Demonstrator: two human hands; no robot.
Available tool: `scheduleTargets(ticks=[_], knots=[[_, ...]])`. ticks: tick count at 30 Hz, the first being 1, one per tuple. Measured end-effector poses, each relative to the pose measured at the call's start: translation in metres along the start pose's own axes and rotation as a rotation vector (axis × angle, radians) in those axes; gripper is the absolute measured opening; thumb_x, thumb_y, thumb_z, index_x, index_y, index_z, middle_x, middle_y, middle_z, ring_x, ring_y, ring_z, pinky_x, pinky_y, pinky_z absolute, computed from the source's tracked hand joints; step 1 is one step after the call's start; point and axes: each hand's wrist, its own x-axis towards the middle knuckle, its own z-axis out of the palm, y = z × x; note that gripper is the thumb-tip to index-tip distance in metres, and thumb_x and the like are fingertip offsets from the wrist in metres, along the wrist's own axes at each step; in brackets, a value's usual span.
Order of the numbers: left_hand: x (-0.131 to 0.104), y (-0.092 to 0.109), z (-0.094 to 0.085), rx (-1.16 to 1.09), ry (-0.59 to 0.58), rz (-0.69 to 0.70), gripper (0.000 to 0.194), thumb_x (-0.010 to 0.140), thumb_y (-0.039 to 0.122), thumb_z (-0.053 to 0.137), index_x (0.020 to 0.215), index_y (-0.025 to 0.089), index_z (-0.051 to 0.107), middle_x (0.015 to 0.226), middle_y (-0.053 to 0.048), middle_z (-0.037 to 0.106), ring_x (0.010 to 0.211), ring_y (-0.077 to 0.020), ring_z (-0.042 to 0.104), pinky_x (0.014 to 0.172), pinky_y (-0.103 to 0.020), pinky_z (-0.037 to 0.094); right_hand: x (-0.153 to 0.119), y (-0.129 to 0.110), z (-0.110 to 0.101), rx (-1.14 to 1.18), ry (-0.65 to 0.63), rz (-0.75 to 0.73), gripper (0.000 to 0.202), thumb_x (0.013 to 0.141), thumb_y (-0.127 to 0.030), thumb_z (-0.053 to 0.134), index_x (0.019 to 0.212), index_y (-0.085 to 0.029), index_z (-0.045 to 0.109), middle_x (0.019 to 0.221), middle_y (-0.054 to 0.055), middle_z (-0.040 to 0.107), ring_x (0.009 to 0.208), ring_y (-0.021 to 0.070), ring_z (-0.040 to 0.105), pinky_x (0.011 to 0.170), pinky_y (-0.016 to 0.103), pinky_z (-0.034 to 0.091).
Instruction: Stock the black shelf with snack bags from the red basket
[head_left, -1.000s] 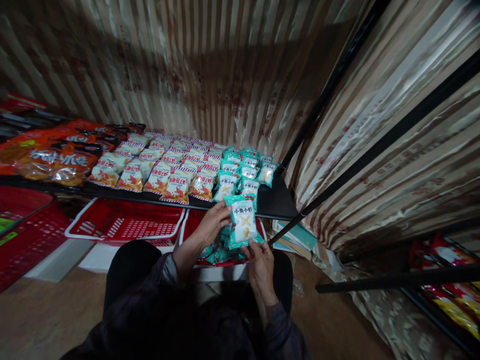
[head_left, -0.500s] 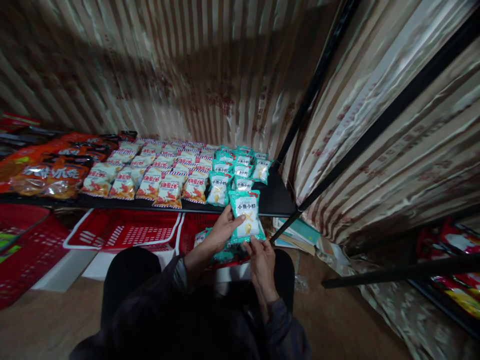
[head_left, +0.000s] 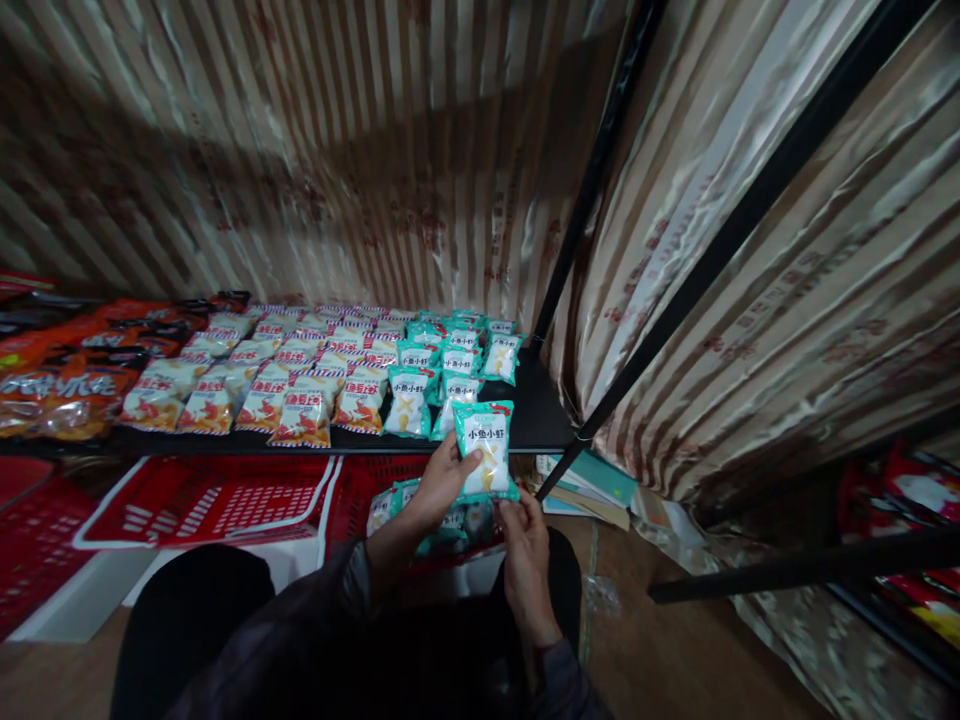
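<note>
A teal-and-white snack bag (head_left: 487, 462) is held upright in front of the shelf edge. My left hand (head_left: 441, 482) grips its left side, thumb lying across the front. At the bag's lower right corner, my right hand (head_left: 525, 550) has its fingers pinched on the edge. Matching teal snack bags (head_left: 409, 400) stand in rows on the black shelf (head_left: 531, 415) just behind it. More teal bags (head_left: 448, 532) lie in a red basket (head_left: 352, 500) below, partly hidden by my left forearm.
White-and-red snack bags (head_left: 304, 408) and orange bags (head_left: 79, 395) fill the shelf leftward. Another red basket (head_left: 217, 495) sits under the shelf. A black post (head_left: 600, 415) rises at the shelf's right end, near books or cartons (head_left: 592, 480) on the floor. Striped curtain (head_left: 420, 200) hangs behind.
My view has shifted, so the shelf appears lower and further left. Both hands still hold the bag, and the teal bag behind it on the shelf shows more fully.
</note>
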Motion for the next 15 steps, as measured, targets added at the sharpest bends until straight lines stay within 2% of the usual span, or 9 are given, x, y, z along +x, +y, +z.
scheduleTargets(ticks=[3,6,10,15], knots=[[0.007,0.000,0.007,0.008,-0.016,0.025,0.064,0.060,0.035,0.083,0.114,0.018,0.055,0.111,-0.010,0.070,0.103,-0.0264,0.066,0.093,-0.040,0.051,0.012,-0.003,-0.008,-0.061,0.021,-0.072,0.053,0.070,-0.043,0.074,0.115,-0.020,0.058,0.116,0.010,0.068,0.107,0.0221,0.064,0.092,0.035,0.050],[0.015,-0.003,0.013,0.046,-0.016,0.047,0.063,0.064,0.036,0.079,0.118,0.016,0.054,0.113,-0.011,0.069,0.104,-0.0264,0.065,0.094,-0.041,0.050,0.027,-0.009,-0.009,-0.072,0.022,-0.084,0.058,0.072,-0.046,0.071,0.121,-0.020,0.056,0.127,0.012,0.062,0.120,0.0250,0.057,0.100,0.040,0.045],[0.025,-0.008,0.020,0.109,-0.039,0.060,0.056,0.068,0.034,0.075,0.118,0.016,0.055,0.115,-0.011,0.068,0.102,-0.0259,0.066,0.091,-0.040,0.052,0.050,-0.017,-0.007,-0.086,-0.011,-0.073,0.058,0.073,-0.048,0.070,0.121,-0.018,0.058,0.122,0.012,0.065,0.116,0.0252,0.060,0.101,0.041,0.045],[0.041,-0.012,0.026,0.130,-0.050,0.095,0.054,0.074,0.030,0.069,0.124,0.016,0.053,0.119,-0.011,0.067,0.108,-0.0258,0.063,0.093,-0.041,0.052,0.076,-0.018,-0.007,-0.167,-0.025,-0.074,0.057,0.073,-0.050,0.068,0.119,-0.017,0.061,0.114,0.011,0.069,0.104,0.0241,0.065,0.092,0.038,0.050]])
